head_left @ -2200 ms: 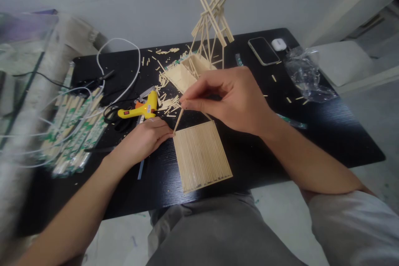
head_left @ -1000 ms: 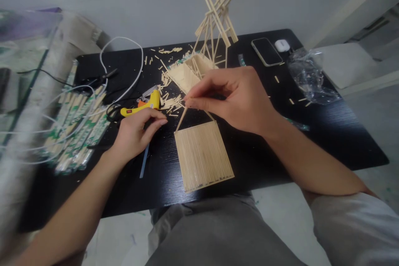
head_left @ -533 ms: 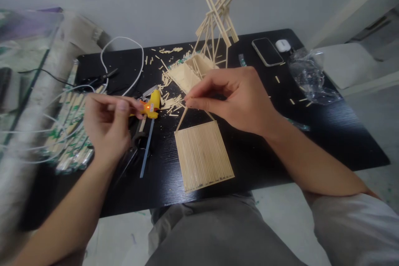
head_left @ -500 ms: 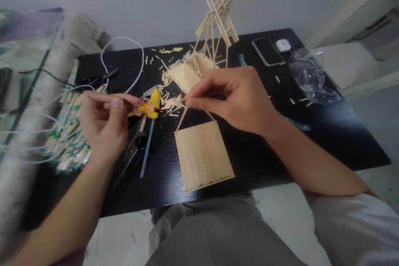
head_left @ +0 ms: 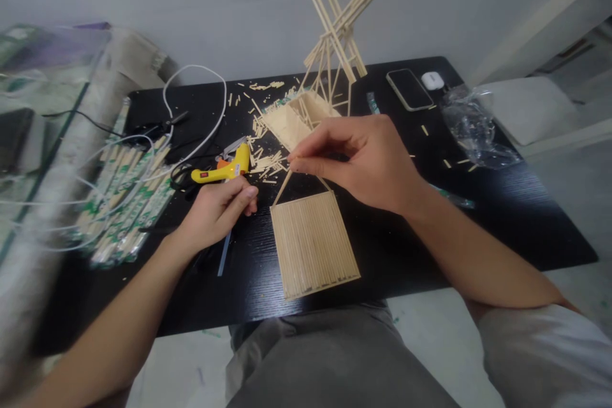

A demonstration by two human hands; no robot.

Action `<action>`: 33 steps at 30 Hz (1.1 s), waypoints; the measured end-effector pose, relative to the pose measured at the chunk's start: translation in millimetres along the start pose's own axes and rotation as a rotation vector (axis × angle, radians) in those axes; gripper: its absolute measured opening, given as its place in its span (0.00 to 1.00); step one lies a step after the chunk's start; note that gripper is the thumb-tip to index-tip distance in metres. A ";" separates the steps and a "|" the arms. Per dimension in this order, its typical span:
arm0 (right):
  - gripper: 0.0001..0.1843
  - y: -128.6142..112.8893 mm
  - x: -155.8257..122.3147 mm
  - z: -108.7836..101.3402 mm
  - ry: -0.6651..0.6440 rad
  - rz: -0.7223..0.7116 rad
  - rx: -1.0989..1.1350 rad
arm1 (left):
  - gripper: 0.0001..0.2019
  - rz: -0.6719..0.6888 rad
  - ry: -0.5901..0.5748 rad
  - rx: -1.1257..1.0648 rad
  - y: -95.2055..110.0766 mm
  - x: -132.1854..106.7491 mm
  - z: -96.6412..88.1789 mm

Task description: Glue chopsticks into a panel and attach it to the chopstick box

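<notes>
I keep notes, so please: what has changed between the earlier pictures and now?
The left hand left the panel's corner, swung left by the glue gun, then came partway back right. The right hand still pinches the sticks; panel and glue gun stayed.

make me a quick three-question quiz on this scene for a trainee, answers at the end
1. True or false: the white case lies beside the phone.
2. Which is nearest the left grip?
A) clear plastic bag
B) yellow glue gun
C) phone
3. Fill the gap: the right grip pinches the upper end of a thin wooden ____ that slants up from a corner of the panel.

Key: 1. True. 2. B. 3. stick.
</notes>
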State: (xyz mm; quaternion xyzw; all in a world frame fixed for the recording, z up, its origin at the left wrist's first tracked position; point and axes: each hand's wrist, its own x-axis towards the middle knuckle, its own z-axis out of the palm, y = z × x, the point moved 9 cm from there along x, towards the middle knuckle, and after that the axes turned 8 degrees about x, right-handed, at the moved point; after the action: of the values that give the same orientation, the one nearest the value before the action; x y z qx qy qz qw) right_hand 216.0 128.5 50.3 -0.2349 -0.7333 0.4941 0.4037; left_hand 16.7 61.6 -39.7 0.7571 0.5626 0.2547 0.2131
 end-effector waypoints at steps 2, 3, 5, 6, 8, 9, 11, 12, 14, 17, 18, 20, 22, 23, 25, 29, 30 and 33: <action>0.10 0.7 -0.3 0.4 -0.006 0.001 0.002 | 0.20 0.015 -0.019 0.050 0.9 1.5 1.8; 0.11 1.2 -0.3 0.7 -0.009 0.005 0.004 | 0.20 0.019 -0.022 0.066 0.5 2.1 2.8; 0.13 1.5 -0.4 1.2 -0.010 0.010 0.006 | 0.19 0.022 -0.004 0.087 -1.5 2.7 3.8; 0.13 1.3 -0.5 1.3 -0.009 0.011 0.007 | 0.18 0.022 0.011 0.091 -3.1 2.7 4.2; 0.14 0.7 -0.6 1.3 -0.008 0.012 0.009 | 0.15 0.028 0.035 0.088 -6.3 2.4 5.6; 0.14 0.5 -0.7 1.4 -0.009 0.015 0.009 | 0.14 0.031 0.039 0.083 -7.7 2.2 6.6; 0.13 -0.4 -0.9 1.3 -0.013 0.013 0.011 | 0.13 0.040 0.038 0.074 -9.7 2.0 8.4; 0.12 -0.8 -0.9 1.2 -0.016 0.011 0.013 | 0.12 0.045 0.039 0.072 -10.1 2.0 8.8; 0.12 -1.5 -1.0 1.2 -0.019 0.006 0.016 | 0.12 0.052 0.040 0.071 -10.0 2.2 8.8; 0.11 -0.6 -1.2 1.6 -0.018 0.009 0.023 | 0.12 0.058 0.033 0.071 -8.5 2.8 9.3; 0.10 -0.2 -1.3 1.5 -0.014 0.008 0.028 | 0.12 0.059 0.029 0.072 -7.9 2.9 9.7; 0.09 0.4 -1.4 1.4 -0.008 0.005 0.035 | 0.12 0.062 0.024 0.073 -7.0 3.0 10.4; 0.08 0.6 -1.4 1.3 -0.006 0.002 0.031 | 0.12 0.070 0.023 0.067 -6.1 2.8 10.9; 0.08 0.6 -1.4 1.1 -0.005 0.002 0.026 | 0.11 0.074 0.023 0.062 -5.8 2.7 11.1; 0.08 0.5 -1.2 0.5 -0.002 0.007 0.019 | 0.11 0.083 0.026 0.058 -5.5 2.4 11.2; 0.08 -0.1 -0.5 -0.7 0.009 0.012 0.038 | 0.11 0.081 0.021 0.066 -6.6 2.3 11.8; 0.08 0.0 -0.3 -0.9 0.011 0.013 0.042 | 0.11 0.082 0.020 0.066 -6.5 2.4 11.9; 0.09 0.7 -0.2 -1.0 0.013 0.018 0.040 | 0.11 0.082 0.022 0.061 -5.7 2.8 11.4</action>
State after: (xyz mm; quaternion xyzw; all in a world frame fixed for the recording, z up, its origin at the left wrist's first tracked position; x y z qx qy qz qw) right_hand 216.9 129.2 49.8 -0.2366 -0.7185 0.5107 0.4086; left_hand 20.3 65.5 -51.6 0.7829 0.5408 0.2544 0.1731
